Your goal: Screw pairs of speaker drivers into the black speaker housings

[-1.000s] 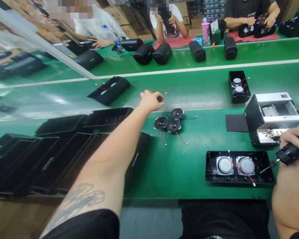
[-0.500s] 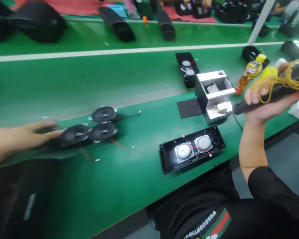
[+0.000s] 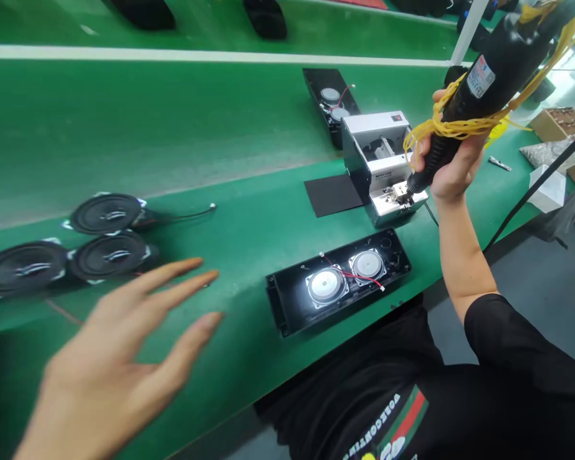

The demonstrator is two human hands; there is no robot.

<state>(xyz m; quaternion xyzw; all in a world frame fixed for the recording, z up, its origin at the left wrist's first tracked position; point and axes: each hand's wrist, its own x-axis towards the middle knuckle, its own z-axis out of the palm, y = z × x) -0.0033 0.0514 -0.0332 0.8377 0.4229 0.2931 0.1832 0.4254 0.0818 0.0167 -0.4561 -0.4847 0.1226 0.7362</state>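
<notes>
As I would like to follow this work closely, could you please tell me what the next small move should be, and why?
I would probably bring the open left hand to the black rectangular plastic housing to steady it: no hand is on it, while the right hand holds the black cylindrical screwdriver, its lower end apparently at the silver-and-black boxy machine.

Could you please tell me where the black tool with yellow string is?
At the upper right of the head view, the black tool is in the right hand, its lower end overlapping the silver machine.
</notes>
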